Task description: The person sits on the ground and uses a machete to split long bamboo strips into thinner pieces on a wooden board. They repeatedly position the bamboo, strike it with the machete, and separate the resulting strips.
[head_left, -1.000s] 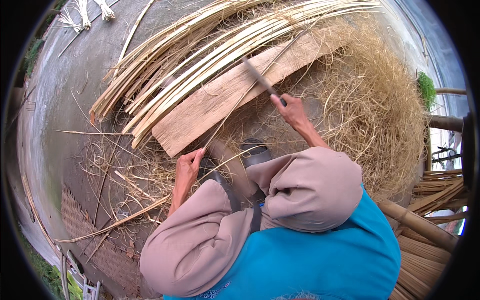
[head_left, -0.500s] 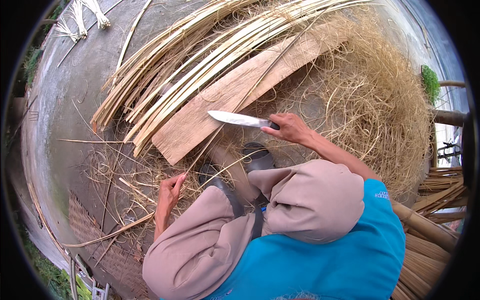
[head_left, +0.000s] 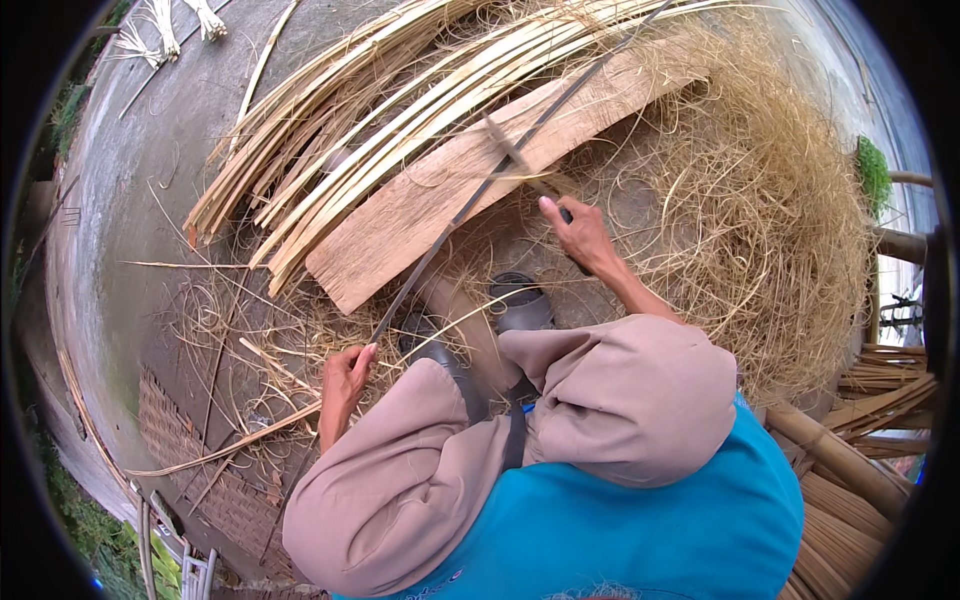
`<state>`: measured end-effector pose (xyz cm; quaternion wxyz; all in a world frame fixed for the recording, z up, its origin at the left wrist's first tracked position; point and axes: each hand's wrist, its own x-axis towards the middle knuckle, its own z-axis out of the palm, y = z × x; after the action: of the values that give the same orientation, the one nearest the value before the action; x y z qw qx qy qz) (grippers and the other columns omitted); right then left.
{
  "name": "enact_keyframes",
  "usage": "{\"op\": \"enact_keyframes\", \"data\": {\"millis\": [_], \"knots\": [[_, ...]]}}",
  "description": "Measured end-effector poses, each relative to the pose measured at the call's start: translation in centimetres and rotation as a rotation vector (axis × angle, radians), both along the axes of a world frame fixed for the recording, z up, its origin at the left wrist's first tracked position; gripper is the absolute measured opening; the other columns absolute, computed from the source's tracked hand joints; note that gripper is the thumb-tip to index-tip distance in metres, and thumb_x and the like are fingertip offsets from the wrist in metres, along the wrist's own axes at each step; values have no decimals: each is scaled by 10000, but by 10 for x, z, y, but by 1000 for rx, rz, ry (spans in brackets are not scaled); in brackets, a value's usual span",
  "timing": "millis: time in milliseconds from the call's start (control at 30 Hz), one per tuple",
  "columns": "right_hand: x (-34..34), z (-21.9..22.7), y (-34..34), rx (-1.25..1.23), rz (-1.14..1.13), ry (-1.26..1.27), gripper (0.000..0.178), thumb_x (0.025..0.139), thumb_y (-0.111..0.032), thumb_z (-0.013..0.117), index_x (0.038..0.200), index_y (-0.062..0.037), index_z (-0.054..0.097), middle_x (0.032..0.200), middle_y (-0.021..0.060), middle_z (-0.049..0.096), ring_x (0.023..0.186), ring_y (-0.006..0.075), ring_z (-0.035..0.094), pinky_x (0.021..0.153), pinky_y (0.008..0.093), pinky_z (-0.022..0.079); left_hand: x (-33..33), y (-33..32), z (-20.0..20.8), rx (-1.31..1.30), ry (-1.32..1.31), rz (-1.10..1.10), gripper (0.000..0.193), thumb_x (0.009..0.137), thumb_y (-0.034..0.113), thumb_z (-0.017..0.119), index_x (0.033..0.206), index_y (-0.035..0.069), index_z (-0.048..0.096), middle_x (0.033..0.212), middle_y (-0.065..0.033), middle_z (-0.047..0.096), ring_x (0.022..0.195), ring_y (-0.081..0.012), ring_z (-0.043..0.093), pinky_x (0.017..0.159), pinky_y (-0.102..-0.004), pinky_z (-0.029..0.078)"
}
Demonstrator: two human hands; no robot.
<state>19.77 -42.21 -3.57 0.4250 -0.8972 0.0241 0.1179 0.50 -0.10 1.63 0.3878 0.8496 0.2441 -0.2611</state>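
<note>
The narrow dark strip (head_left: 425, 263) is laid slantwise across the wooden board (head_left: 380, 235), its near part pinched in the closed left hand (head_left: 345, 378), which is held just off the board's lower end. Over the strip, the knife (head_left: 508, 145) is gripped by its handle in the closed right hand (head_left: 585, 240) (the blade is blurred, so whether its edge touches cannot be told). The strip is probably best kept taut and flat against the board, with a shallow, steady blade angle and light pressure, since it could be nicked by too steep a bite. The left hand is well placed, apart from the blade. Beyond the board, pale strips (head_left: 420, 125) are laid alongside; to the right, curled shavings (head_left: 760, 200) are heaped, best kept from under the strip.
</note>
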Motion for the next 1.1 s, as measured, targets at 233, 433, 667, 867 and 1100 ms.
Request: {"op": "enact_keyframes", "data": {"millis": [233,433,667,867,1100], "knots": [[-79,39,56,-73,606,-128,534,961,-535,651,855,-12,672,662,203,658,624,411,655,615,475,532,34,-80,-35,387,-498,-96,376,1027,363,602,803,62,635,681,-222,616,633,-442,597,564,-496,435],[-17,54,5,-257,273,124,548,970,-571,612,919,-28,669,791,210,686,701,370,696,629,495,532,36,-90,-49,422,-562,-90,369,1027,378,599,810,80,614,707,-224,635,676,-457,632,578,-514,461],[4,33,-35,-345,275,-202,573,985,-560,609,792,-21,644,565,144,605,499,321,606,516,454,491,18,-76,-47,425,-568,-130,365,1026,382,597,796,99,593,683,-208,638,650,-446,632,553,-508,465],[34,39,-33,-338,226,-55,623,1002,-573,574,725,-16,608,533,78,566,444,255,543,459,417,460,-13,-51,-39,419,-472,-105,384,1022,409,594,796,98,607,662,-207,618,627,-460,612,551,-539,427],[81,38,-52,-345,155,-4,663,984,-663,533,688,-73,594,527,20,509,457,140,467,421,380,393,-117,28,-39,463,-116,-1,315,977,407,660,934,97,694,730,-164,664,666,-348,658,617,-451,484]]}}
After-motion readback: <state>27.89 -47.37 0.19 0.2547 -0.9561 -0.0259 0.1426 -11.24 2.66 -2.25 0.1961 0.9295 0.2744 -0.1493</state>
